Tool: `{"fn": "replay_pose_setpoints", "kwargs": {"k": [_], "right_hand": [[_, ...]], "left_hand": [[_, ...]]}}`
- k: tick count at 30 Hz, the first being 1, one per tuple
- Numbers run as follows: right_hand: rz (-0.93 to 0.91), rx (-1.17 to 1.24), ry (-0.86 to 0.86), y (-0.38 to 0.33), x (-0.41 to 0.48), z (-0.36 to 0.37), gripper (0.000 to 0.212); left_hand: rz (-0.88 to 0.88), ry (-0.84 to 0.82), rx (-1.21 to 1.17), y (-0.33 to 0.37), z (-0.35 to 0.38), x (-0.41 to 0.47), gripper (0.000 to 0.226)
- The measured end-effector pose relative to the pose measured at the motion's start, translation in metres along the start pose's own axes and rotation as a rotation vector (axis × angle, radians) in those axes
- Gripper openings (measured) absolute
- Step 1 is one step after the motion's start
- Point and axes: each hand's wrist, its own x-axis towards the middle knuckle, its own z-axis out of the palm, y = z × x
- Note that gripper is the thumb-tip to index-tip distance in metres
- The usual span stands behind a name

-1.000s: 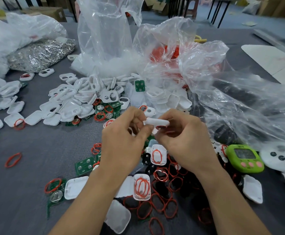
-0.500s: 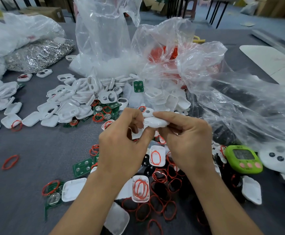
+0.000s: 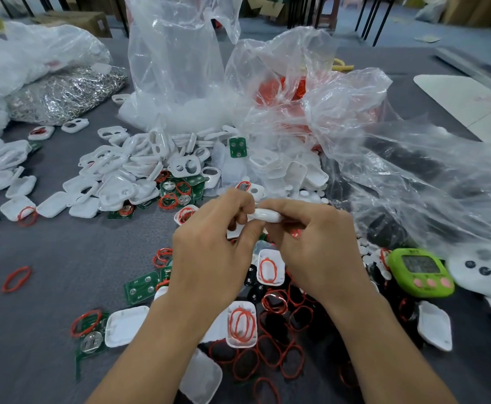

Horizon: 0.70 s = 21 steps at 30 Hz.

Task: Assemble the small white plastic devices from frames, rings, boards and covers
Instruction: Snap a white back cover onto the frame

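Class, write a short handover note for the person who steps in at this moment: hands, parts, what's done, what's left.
Left hand: pinches the small white plastic device at its left end.
Right hand: holds its other end, fingers over the top.
Parts: loose white plastic frames and covers heaped behind the hands; red rubber rings and green circuit boards near the wrists, on the grey table.
Done: one device held edge-on; whether it is fully closed cannot be seen.
Left: the loose parts.
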Motion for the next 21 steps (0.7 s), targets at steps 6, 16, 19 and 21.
{"fn": "replay_pose_setpoints", "kwargs": {"k": [6,16,19,21], "right_hand": [[-0.059,-0.020,0.039,-0.003,-0.002,0.002,0.026],[0.208,0.246,-0.198,0.000,0.005,0.003,0.017],[0.293,0.455,-0.179,-0.001,0.008,0.002,0.019],[0.332,0.555,-0.163,-0.001,0.009,0.000,0.017]], "left_hand": [[0.036,0.093,0.000,0.000,0.000,-0.002,0.016],[-0.460,-0.158,-0.281,-0.001,-0.004,0.013,0.019],[-0.509,-0.195,-0.389,-0.002,-0.003,0.014,0.018],[-0.477,-0.246,-0.405,0.000,-0.002,0.013,0.011]]}}
